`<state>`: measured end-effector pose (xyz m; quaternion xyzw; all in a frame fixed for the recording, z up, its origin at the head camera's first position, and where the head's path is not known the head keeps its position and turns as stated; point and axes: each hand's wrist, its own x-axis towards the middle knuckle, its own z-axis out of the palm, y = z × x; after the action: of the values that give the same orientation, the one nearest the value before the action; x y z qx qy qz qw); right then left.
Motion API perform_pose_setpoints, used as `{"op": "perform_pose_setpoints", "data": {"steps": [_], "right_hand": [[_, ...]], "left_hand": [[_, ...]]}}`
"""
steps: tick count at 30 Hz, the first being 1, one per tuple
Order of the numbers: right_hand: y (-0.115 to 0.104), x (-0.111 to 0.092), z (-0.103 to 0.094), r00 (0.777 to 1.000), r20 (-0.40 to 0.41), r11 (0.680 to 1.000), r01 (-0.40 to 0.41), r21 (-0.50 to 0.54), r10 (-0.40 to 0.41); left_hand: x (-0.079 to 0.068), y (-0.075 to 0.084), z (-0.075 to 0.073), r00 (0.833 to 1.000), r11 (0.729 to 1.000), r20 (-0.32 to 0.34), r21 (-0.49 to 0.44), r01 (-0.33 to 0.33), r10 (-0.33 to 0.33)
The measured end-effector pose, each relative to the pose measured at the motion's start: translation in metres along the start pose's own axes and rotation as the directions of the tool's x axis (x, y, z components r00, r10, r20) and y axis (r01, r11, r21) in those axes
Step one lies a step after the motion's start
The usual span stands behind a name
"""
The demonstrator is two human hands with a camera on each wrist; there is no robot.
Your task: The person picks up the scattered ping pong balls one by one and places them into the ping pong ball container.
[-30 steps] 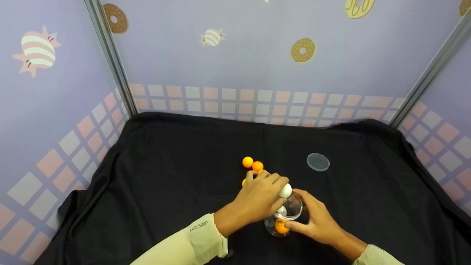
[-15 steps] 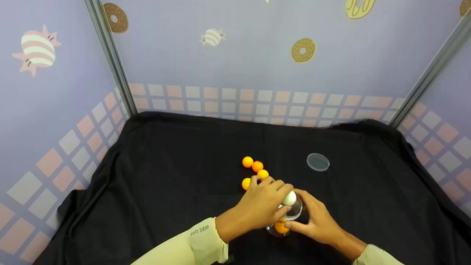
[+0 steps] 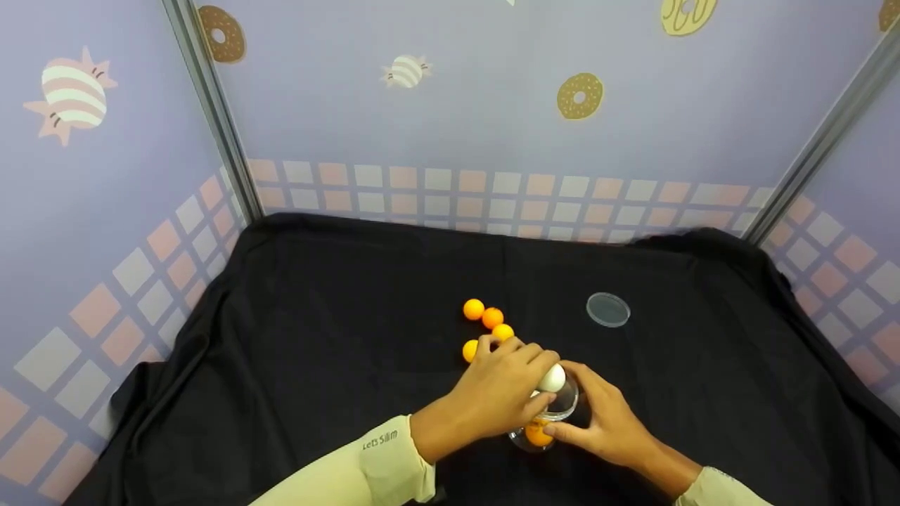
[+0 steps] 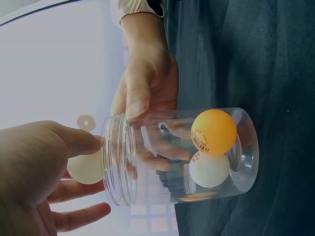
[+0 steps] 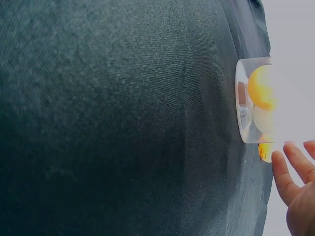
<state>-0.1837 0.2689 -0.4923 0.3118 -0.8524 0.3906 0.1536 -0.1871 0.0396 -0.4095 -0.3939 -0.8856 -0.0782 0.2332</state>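
A clear plastic jar (image 4: 157, 189) stands upright on the black cloth, its mouth uncovered. Inside it lie an orange ping-pong ball (image 4: 214, 132) and a white ping-pong ball (image 4: 209, 169). My right hand (image 3: 608, 422) grips the jar's side near the rim, thumb in front. Right at the jar's mouth, my left hand (image 3: 503, 390) pinches another white ping-pong ball (image 3: 553, 379) between thumb and fingers. In the left wrist view, that held ball sits against the threaded rim, partly behind the thumb. The right wrist view shows the jar's lower part, with its upper part washed out.
Several orange ping-pong balls (image 3: 492, 318) lie on the black cloth (image 3: 365, 302) just beyond my left hand. A clear round lid (image 3: 608, 310) lies flat farther back on the right. Patterned panels (image 3: 450, 126) enclose the table at the back and sides.
My left hand has moved slightly right and down with the white ping-pong ball, onto the jar's mouth, and has stayed there over the last half second. My right hand and the jar stay put.
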Motion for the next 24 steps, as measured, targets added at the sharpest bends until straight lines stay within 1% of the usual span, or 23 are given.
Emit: {"op": "perform_pose_setpoints", "data": {"steps": [11, 24], "right_hand": [[-0.0009, -0.0001, -0.0001, 1.000, 0.000, 1.000, -0.004, 0.000, 0.004], [-0.0012, -0.0001, 0.0002, 1.000, 0.001, 1.000, -0.006, 0.010, 0.006]], "left_hand": [[0.0003, -0.0005, 0.0002, 1.000, 1.000, 0.008, -0.005, 0.011, -0.011], [0.0002, -0.0015, 0.0026, 0.999, 1.000, -0.030, 0.012, 0.014, -0.013]]}}
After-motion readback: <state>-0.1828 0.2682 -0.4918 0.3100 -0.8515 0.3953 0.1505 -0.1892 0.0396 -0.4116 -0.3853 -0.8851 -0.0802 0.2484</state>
